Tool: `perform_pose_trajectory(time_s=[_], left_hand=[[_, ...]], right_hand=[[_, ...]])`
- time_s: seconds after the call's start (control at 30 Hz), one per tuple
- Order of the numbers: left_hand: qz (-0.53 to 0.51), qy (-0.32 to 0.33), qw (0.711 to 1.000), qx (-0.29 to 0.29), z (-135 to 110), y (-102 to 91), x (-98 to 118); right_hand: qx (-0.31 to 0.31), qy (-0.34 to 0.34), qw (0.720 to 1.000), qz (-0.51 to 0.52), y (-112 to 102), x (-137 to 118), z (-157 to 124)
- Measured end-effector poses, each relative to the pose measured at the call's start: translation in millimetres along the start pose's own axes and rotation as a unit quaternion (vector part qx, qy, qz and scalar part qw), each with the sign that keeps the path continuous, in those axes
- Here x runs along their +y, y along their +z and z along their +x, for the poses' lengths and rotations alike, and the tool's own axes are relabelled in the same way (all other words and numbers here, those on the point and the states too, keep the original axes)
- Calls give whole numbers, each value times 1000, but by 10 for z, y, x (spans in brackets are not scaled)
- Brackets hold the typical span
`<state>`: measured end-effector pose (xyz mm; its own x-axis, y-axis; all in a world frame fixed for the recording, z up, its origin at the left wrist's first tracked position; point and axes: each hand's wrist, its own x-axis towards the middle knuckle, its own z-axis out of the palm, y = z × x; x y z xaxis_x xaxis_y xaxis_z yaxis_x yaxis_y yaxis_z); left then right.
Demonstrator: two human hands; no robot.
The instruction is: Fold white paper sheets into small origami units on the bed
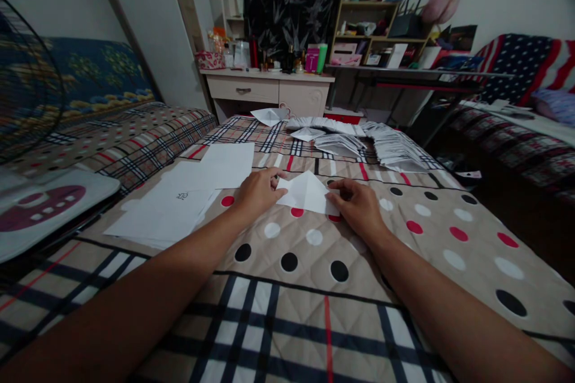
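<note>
A folded sheet of white paper (307, 192) lies low over the dotted bedspread, a crease running down its middle from a pointed top. Its left corner is pinched between the thumb and fingers of my left hand (259, 192). At the opposite corner, my right hand (357, 204) grips the paper with thumb and forefinger. Left of my left hand lies a loose pile of white sheets (157, 209), one with small dark writing on it. Another flat sheet (230, 163) overlaps the pile's far end.
Beyond my hands, stacks of folded papers (398, 148) and a folded piece (269, 116) lie on the patterned bedspread (287, 335). A white appliance with a purple panel (40, 206) and a fan (27, 72) stand at left. A drawered dresser (265, 88) is behind.
</note>
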<state>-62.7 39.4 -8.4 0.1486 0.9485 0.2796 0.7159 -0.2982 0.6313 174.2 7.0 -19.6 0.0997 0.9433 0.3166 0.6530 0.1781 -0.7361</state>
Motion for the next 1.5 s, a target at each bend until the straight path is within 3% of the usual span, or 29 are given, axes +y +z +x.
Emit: perform_pose_trajectory(time_s=[0.1,0.2,0.3,0.37,0.6,0.77,0.9,1.13,1.5], left_hand=[[70,71,995,13,-17,-7,5],[87,200,976,19,-1,18,-26],[64,310,946,-68,9,66,-57],[44,338,932,-124,-5,78,-50],[52,294,942,-154,-85,-16,66],[80,308,939,-129,-86,41,38],[32,296,948,-111,-58,92,-5],[-105,224,965,-85,38,136,-65],[-122,114,985,-34,115,139,-106]], right_hand=[[5,-29,994,-102,-21,2,-11],[17,-106,986,-131,-30,3,-19],[2,-191,976,-104,-29,-9,-25],[-29,-220,972,-78,-23,-26,-31],[-99,-248,961,-68,7,-57,-68],[-107,-252,959,-77,16,-63,-85],[-101,-245,963,-55,20,-49,-69],[-74,-163,984,11,28,12,-6],[-13,-52,998,-16,24,87,80]])
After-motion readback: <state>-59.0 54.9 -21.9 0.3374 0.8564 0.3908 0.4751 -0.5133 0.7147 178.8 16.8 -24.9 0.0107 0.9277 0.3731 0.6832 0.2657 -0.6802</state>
